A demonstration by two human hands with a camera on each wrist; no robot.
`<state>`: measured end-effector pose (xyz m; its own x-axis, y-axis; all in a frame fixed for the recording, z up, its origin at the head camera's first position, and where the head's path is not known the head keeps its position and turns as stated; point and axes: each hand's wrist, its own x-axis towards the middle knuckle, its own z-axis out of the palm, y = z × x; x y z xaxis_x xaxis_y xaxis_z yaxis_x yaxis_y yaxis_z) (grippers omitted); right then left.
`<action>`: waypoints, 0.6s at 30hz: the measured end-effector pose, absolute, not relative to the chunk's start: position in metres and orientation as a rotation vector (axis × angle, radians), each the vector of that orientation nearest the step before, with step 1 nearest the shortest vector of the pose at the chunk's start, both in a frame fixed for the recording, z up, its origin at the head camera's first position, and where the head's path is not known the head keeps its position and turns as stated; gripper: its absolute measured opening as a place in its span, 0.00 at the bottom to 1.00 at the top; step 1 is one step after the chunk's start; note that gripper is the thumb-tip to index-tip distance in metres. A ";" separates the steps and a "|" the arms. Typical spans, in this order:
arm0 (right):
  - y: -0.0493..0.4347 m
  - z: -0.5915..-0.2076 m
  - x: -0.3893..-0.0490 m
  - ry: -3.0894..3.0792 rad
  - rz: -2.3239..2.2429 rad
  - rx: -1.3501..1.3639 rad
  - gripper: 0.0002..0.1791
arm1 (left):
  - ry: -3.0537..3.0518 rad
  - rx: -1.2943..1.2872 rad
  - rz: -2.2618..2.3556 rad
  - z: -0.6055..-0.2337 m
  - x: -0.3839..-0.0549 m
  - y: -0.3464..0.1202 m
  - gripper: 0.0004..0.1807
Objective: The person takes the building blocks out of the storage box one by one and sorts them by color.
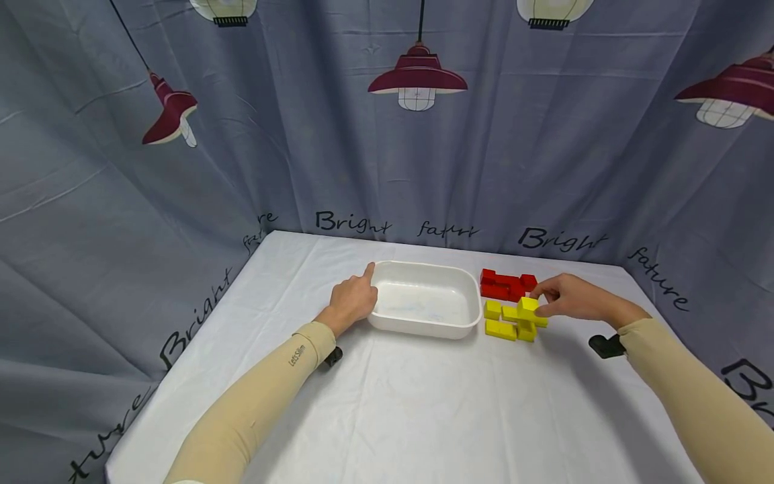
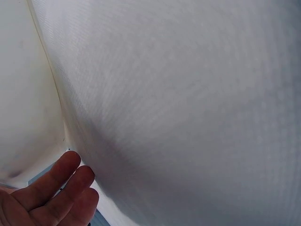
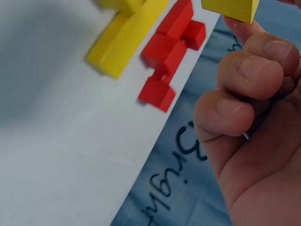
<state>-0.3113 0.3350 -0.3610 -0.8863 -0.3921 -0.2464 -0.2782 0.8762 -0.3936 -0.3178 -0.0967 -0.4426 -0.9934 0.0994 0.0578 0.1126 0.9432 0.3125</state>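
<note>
In the head view, my right hand (image 1: pixel 571 298) pinches a yellow block (image 1: pixel 528 307) above a group of yellow blocks (image 1: pixel 500 329). The right wrist view shows the held block (image 3: pixel 230 8) at the top edge, with the other fingers curled below it. Red blocks (image 1: pixel 503 288) lie just behind the yellow ones. On the left, my left hand (image 1: pixel 353 299) rests against the end of a white plastic basin (image 1: pixel 423 329), its index finger stretched along the rim. Up close, several of its fingers (image 2: pixel 70 188) lie loosely extended by the basin wall (image 2: pixel 28 94).
A white cloth covers the table (image 1: pixel 411 403). Behind it hangs a grey-blue curtain (image 1: pixel 338 148) printed with lamps and lettering. Dark wrist-worn devices (image 1: pixel 607 346) show under both forearms. The basin stands left of the blocks.
</note>
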 end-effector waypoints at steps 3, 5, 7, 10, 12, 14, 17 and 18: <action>0.344 -0.365 -0.309 2.725 -0.526 -0.480 0.24 | -3.055 -0.171 -0.493 -0.443 -0.318 -0.097 0.34; 0.349 -0.368 -0.308 2.724 -0.546 -0.472 0.24 | -3.052 -0.176 -0.488 -0.443 -0.318 -0.097 0.34; 0.355 -0.370 -0.307 2.727 -0.558 -0.467 0.24 | -3.050 -0.179 -0.488 -0.442 -0.318 -0.097 0.34; 0.364 -0.375 -0.307 2.736 -0.562 -0.462 0.26 | -3.051 -0.181 -0.490 -0.442 -0.318 -0.096 0.34; 0.370 -0.378 -0.306 2.742 -0.560 -0.448 0.26 | -3.051 -0.180 -0.493 -0.442 -0.317 -0.096 0.33; 0.375 -0.381 -0.306 2.742 -0.563 -0.430 0.27 | -3.054 -0.177 -0.491 -0.442 -0.317 -0.096 0.34; 0.382 -0.388 -0.305 2.736 -0.567 -0.401 0.27 | -3.052 -0.174 -0.493 -0.442 -0.317 -0.096 0.34; 0.384 -0.391 -0.304 2.732 -0.573 -0.394 0.28 | -3.050 -0.174 -0.494 -0.442 -0.317 -0.096 0.34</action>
